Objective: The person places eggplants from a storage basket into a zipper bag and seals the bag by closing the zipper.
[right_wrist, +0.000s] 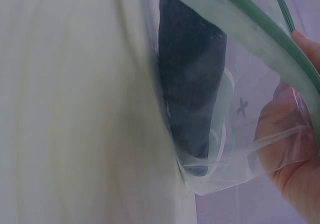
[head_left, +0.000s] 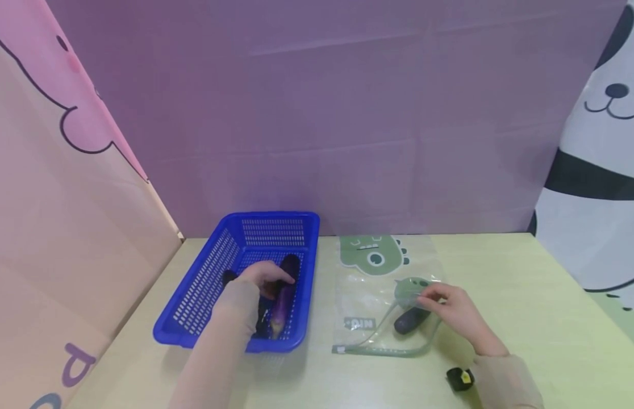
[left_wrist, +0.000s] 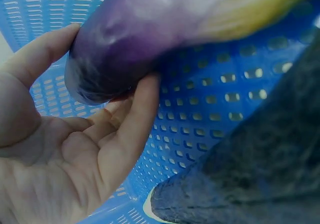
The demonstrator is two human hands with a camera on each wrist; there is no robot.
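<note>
A purple eggplant (head_left: 280, 312), partly hidden, is pinched by the left grip (head_left: 266, 278) inside the blue basket (head_left: 314, 267). The zip bag (head_left: 355, 295) is pinched by the right grip (head_left: 450, 309), a partly covered dark vegetable (head_left: 410, 322) beneath.

Basket (head_left: 266, 215): moulded plastic, smooth, low sheen. Eggplant (left_wrist: 140, 31): smooth, glossy skin. Dark vegetable (left_wrist: 250, 164): dull, rough-looking. Zip bag (head_left: 374, 301): thin clear plastic film, shiny, creased. Tabletop (head_left: 378, 383): smooth, faintly wood-grained. Backdrop (head_left: 347, 113): matt, creased; to my eye, cloth.

Over the blue basket (head_left: 281, 345), a plain, pale beige left sleeve (head_left: 217, 341) is reaching a bare left hand (head_left: 266, 277); right of the basket, a matching right sleeve (head_left: 506, 383) is ending short of a bare right hand (head_left: 457, 312).
</note>
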